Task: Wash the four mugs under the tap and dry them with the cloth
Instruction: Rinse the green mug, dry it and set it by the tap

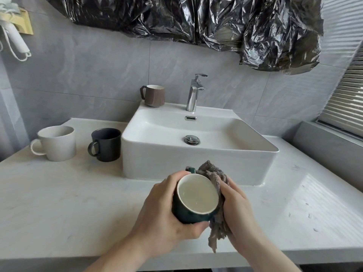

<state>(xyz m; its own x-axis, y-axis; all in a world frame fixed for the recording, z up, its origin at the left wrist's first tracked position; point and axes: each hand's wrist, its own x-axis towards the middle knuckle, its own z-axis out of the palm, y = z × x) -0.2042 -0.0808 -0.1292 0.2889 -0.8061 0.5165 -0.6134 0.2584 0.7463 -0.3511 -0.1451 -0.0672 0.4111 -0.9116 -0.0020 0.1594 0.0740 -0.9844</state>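
Observation:
My left hand [165, 209] grips a dark green mug [193, 201] with a cream inside, tilted toward me above the counter in front of the basin. My right hand [237, 205] presses a grey cloth [217, 179] against the mug's right side. A white mug [57, 143] and a black mug [107, 144] stand upright on the counter left of the basin. A brown mug [154, 96] sits on the basin's back left corner. The chrome tap [193, 93] shows no running water.
The white basin [196, 160] sits on a pale marble counter [59, 203]. Water drops lie on the counter at the right. Black plastic sheeting [216, 26] hangs on the wall above. A window blind [345, 107] is at the right.

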